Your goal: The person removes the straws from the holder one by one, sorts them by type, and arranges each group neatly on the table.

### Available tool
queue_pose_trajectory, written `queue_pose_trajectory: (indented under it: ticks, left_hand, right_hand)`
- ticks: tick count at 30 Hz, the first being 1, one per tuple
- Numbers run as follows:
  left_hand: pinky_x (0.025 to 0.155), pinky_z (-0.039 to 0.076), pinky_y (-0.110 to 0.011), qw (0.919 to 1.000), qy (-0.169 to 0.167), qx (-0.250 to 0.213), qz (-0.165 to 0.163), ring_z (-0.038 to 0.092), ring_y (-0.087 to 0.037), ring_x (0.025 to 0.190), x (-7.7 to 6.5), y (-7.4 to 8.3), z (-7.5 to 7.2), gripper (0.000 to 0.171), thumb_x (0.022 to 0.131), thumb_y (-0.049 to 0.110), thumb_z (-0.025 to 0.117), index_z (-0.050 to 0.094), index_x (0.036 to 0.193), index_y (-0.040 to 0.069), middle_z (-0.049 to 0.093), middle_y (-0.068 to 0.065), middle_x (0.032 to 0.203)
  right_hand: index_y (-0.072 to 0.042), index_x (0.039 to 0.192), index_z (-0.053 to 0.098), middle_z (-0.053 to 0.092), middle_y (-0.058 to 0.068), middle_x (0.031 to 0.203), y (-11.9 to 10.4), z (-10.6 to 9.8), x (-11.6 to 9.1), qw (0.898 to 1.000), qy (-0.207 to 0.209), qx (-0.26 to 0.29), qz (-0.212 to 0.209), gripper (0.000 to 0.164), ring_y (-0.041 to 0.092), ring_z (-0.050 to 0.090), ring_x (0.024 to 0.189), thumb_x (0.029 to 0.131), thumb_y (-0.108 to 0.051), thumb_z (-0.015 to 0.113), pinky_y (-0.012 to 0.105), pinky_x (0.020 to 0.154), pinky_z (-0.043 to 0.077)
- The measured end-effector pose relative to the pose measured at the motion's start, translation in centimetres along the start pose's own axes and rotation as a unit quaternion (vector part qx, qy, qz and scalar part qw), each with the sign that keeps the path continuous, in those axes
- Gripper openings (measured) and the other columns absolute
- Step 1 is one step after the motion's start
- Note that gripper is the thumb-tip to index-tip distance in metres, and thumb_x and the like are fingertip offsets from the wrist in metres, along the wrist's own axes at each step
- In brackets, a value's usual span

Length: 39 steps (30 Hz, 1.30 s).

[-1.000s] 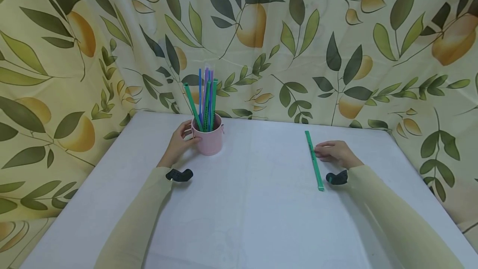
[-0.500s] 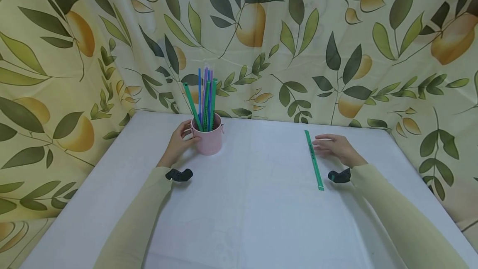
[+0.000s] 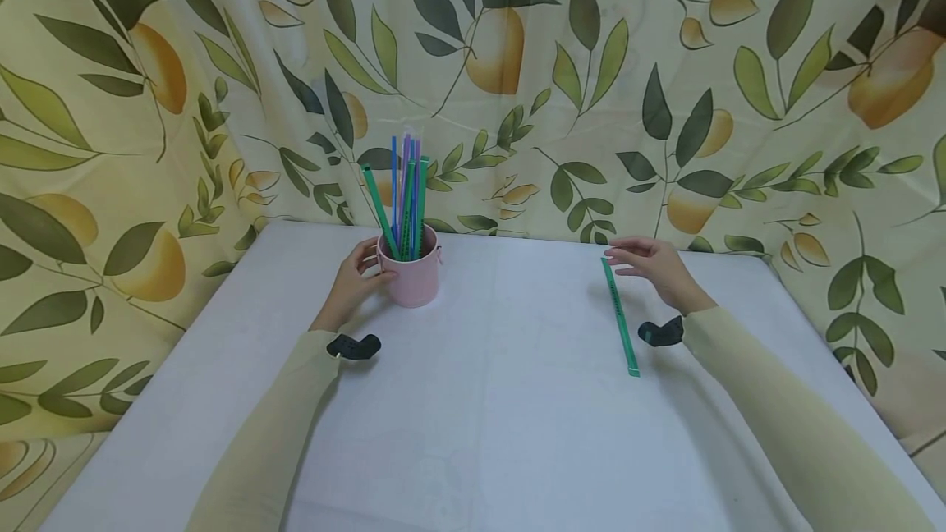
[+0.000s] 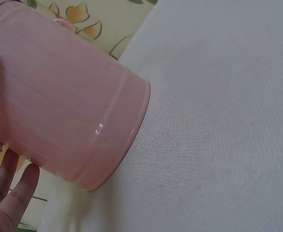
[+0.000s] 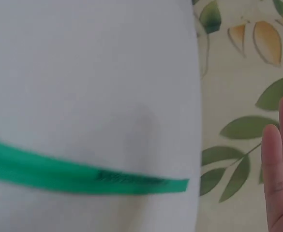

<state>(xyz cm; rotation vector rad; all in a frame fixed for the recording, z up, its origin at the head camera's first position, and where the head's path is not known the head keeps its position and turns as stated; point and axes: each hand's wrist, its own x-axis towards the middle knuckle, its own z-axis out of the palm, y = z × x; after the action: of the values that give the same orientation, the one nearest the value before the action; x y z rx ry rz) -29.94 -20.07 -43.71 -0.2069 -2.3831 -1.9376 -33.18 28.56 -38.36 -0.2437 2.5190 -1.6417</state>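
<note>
My left hand (image 3: 356,286) holds the left side of a small pink bucket (image 3: 415,281) that stands upright at the back left. In the left wrist view, the thumb lies against the pink wall and other fingers (image 4: 22,193) are beside it. Several slim green, blue and purple straws (image 3: 410,204) stand in the bucket. A long flat green straw (image 3: 622,323), apparently in a printed wrapper, lies on the white tabletop at right. My right hand (image 3: 658,268) hovers by its far end, fingers extended. The right wrist view shows straight fingers (image 5: 274,174) apart from the green straw (image 5: 83,176).
A white cloth covers the table (image 3: 480,401). Behind its far edge hangs a curtain (image 3: 473,105) printed with leaves and fruit. Each wrist wears a small black camera strap piece (image 3: 355,346).
My right hand has moved from beside the middle of the green straw toward its far end, with the fingers spreading. The left hand, the bucket and the lying straw have stayed put.
</note>
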Motion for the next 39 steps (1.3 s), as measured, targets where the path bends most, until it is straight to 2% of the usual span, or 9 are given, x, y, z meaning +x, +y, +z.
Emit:
queue_pose_trajectory:
  ticks: [4,9,13,15,20,23,29,32,39]
  left_hand:
    - [0.113,0.035,-0.047,1.0000,0.001,0.006,0.007,0.038,-0.035,0.133,0.0,-0.2,-0.1,0.071,0.083,0.009,0.070,0.033,0.143,0.009,0.039,-0.019,0.142]
    - [0.113,0.035,-0.047,1.0000,0.001,0.009,-0.003,0.038,-0.034,0.134,0.1,-0.2,0.0,0.071,0.083,0.011,0.071,0.034,0.143,0.012,0.039,-0.017,0.143]
    - [0.113,0.035,-0.047,1.0000,-0.004,0.005,-0.004,0.037,-0.034,0.134,-0.1,0.3,0.0,0.071,0.083,0.011,0.070,0.032,0.144,0.010,0.039,-0.018,0.144]
    - [0.113,0.035,-0.047,1.0000,-0.004,0.004,-0.003,0.037,-0.034,0.135,-0.2,0.4,0.0,0.071,0.083,0.011,0.070,0.033,0.144,0.010,0.038,-0.017,0.144]
    - [0.113,0.035,-0.046,1.0000,-0.001,0.002,0.002,0.038,-0.033,0.134,0.1,-0.2,0.0,0.070,0.083,0.011,0.071,0.034,0.143,0.012,0.039,-0.016,0.143]
    - [0.113,0.034,-0.047,1.0000,-0.001,-0.001,0.003,0.037,-0.034,0.135,0.1,-0.3,-0.1,0.072,0.083,0.010,0.070,0.032,0.144,0.011,0.038,-0.017,0.144]
    - [0.115,0.031,-0.046,0.9999,-0.004,-0.005,-0.014,0.035,-0.033,0.136,0.1,0.0,-0.1,0.072,0.084,0.011,0.070,0.031,0.145,0.012,0.036,-0.017,0.146]
    - [0.115,0.031,-0.047,0.9997,-0.007,-0.011,-0.021,0.034,-0.035,0.136,-0.2,0.7,-0.1,0.073,0.084,0.008,0.069,0.030,0.145,0.009,0.035,-0.019,0.146]
    - [0.114,0.032,-0.046,0.9997,-0.011,-0.005,-0.022,0.035,-0.037,0.135,-0.9,2.4,0.0,0.071,0.083,0.005,0.069,0.031,0.144,0.005,0.036,-0.021,0.145]
  right_hand:
    - [-0.004,0.122,0.057,0.065,-0.021,0.092,-2.3,0.8,0.8,1.000,0.002,0.013,-0.017,0.046,-0.004,0.065,0.085,0.087,-0.034,0.064,0.020,0.082,0.056]
    - [-0.003,0.119,0.060,0.067,-0.016,0.091,-5.1,2.3,2.0,0.999,-0.005,0.023,-0.036,0.041,0.003,0.065,0.087,0.087,-0.029,0.066,0.017,0.077,0.056]
    - [-0.002,0.119,0.059,0.069,-0.013,0.094,-7.2,4.1,3.2,0.999,-0.007,0.010,-0.050,0.041,0.003,0.066,0.085,0.088,-0.028,0.065,0.017,0.076,0.057]
    - [-0.001,0.120,0.058,0.069,-0.011,0.096,-8.3,5.0,3.7,0.998,-0.009,0.001,-0.059,0.041,0.002,0.066,0.084,0.089,-0.027,0.064,0.021,0.078,0.058]
    - [-0.001,0.122,0.058,0.069,-0.001,0.105,-10.7,7.3,5.0,0.998,-0.017,-0.004,-0.061,0.043,0.004,0.067,0.084,0.089,-0.026,0.064,0.026,0.080,0.058]
    - [-0.001,0.123,0.057,0.067,0.006,0.111,-11.7,8.7,5.7,0.998,-0.024,0.004,-0.058,0.044,0.007,0.068,0.086,0.088,-0.026,0.066,0.022,0.078,0.058]
    - [-0.001,0.120,0.060,0.066,0.014,0.113,-13.5,11.7,6.8,0.996,-0.045,0.025,-0.071,0.037,0.010,0.068,0.087,0.088,-0.020,0.065,0.039,0.089,0.055]
    - [0.000,0.120,0.060,0.066,0.016,0.114,-14.2,13.2,7.3,0.995,-0.055,0.031,-0.071,0.038,0.013,0.068,0.089,0.088,-0.020,0.065,0.045,0.094,0.052]
    - [-0.003,0.120,0.061,0.064,0.017,0.118,-15.1,16.3,8.1,0.995,-0.064,0.035,-0.063,0.037,0.021,0.068,0.096,0.089,-0.021,0.065,0.041,0.093,0.053]
